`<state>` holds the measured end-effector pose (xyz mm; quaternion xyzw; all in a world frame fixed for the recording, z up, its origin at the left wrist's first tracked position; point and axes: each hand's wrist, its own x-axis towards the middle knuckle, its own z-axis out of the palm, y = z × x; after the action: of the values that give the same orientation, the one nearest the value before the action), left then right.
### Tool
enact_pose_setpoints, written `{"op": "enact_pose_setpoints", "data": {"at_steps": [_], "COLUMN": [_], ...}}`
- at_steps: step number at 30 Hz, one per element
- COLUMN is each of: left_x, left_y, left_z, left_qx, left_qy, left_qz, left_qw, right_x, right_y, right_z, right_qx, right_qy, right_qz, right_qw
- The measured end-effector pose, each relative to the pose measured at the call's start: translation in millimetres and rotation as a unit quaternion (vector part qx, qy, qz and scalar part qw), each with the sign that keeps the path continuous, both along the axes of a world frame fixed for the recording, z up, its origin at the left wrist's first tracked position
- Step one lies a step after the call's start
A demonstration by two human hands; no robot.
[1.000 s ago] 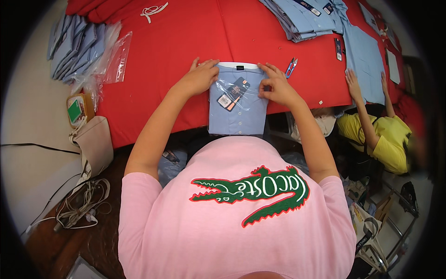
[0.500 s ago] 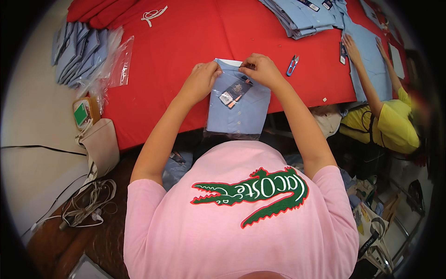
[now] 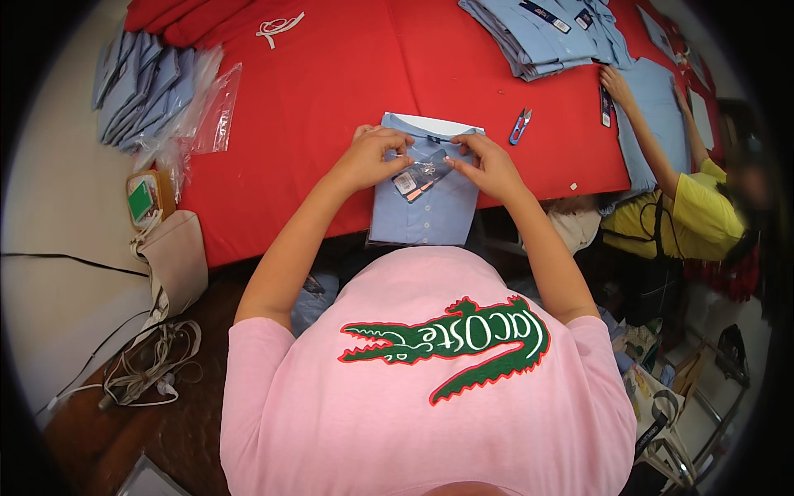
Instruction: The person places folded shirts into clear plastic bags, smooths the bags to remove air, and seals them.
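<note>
A folded light-blue shirt (image 3: 405, 217) lies in front of me at the near edge of the red table, partly inside a clear plastic bag (image 3: 428, 169). White card shows behind its collar at the far end, and a dark hang tag (image 3: 405, 183) rests on its front. My left hand (image 3: 372, 159) is closed, thumb against fingers, at the left of the shirt below the collar. On the opposite side my right hand (image 3: 490, 165) makes a similar pinch. Both seem to grip the thin bag, whose edge is hard to make out between the fingers.
Blue-handled thread snips (image 3: 519, 127) lie right of my hands. Folded blue shirts (image 3: 529, 41) are stacked at the far right, more blue shirts (image 3: 141, 91) and clear bags (image 3: 217, 107) at the left. A person in yellow (image 3: 703, 211) handles a blue garment (image 3: 657, 107) on the right.
Both hands have moved toward me from the collar and down the shirt's sides. More of the collar and white card now shows beyond them.
</note>
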<state>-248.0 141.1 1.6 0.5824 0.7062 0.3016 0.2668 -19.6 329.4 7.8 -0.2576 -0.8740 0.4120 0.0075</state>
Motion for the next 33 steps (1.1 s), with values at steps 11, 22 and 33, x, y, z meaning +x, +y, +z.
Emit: {"op": "enact_pose_setpoints", "data": {"at_steps": [11,22,33], "left_x": [12.6,3.9,4.8], "left_y": [20.7,14.4,7.7], "left_z": [-16.7,-22.2,-26.8], "left_qx": [-0.151,-0.05,-0.071], "left_qy": [0.065,0.001,-0.044], "left_qz": [-0.06,0.008,-0.007], "left_qw": [0.985,0.999,0.996], "right_x": [-2.1,6.5,-18.2], "right_y": [8.9,19.1,24.7], "right_z": [-13.2,-13.0,-18.7], "right_qx": [-0.03,-0.245,-0.335], "right_qy": [-0.06,-0.025,-0.031], "right_qz": [-0.065,0.002,0.097], "right_qw": [0.996,0.969,0.937]}}
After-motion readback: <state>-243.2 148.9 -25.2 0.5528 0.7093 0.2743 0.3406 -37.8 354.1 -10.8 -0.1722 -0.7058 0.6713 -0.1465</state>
